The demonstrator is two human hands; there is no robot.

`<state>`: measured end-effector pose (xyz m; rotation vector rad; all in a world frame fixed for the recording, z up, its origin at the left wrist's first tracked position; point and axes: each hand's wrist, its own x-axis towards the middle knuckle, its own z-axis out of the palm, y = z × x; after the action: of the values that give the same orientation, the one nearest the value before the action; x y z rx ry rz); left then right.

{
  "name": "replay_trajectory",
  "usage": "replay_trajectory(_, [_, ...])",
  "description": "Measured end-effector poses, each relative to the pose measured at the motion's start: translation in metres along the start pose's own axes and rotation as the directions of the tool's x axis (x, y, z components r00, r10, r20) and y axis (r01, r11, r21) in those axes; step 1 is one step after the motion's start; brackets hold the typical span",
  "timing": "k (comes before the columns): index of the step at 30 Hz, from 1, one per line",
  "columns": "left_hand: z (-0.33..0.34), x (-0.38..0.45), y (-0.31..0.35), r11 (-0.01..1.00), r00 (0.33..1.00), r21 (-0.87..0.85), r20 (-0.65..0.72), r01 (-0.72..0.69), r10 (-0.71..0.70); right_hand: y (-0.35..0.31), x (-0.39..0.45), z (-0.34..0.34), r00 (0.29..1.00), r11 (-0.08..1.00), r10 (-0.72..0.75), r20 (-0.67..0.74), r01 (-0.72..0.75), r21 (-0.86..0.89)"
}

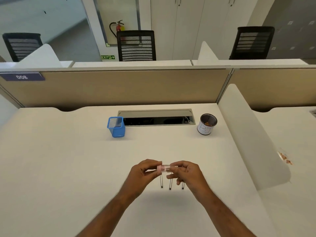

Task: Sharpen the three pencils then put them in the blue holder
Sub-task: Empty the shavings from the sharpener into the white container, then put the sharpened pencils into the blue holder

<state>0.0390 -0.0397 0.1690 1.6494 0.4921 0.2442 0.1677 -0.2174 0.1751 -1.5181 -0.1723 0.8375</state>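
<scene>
Task status: early stage, as judged from the layout, since the blue holder (116, 126) at the back of the desk (68, 159) appears empty and all three pencils (170, 183) lie side by side under the hands. Left hand (143, 175) and right hand (188, 175) both pinch one small pink-and-clear sharpener (164, 168) between them. Count: three pencils, one sharpener, one blue holder, one dark cup (207, 124) with a white label
</scene>
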Motion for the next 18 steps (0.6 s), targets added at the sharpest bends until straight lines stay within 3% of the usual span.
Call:
replay_trajectory(12, [-0.026, -0.003, -0.019, 0.998, 0.999, 0.062, 0.04, -0.024, 0.021, 0.017, -0.003, 0.023, 0.998, 1.0, 0.009, 0.065, -0.008, -0.014])
replay_trajectory(15, [-0.019, -0.003, -0.028, 0.999, 0.996, 0.042, 0.082, 0.019, -0.022, 0.028, -0.004, 0.013, 0.995, 0.996, 0.034, 0.095, -0.027, -0.082])
replay_trajectory(18, [-0.008, -0.003, -0.04, 0.997, 0.992, 0.048, 0.106, 0.062, -0.067, 0.039, -0.004, -0.002, 0.992, 0.962, 0.0, 0.125, 0.035, -0.272])
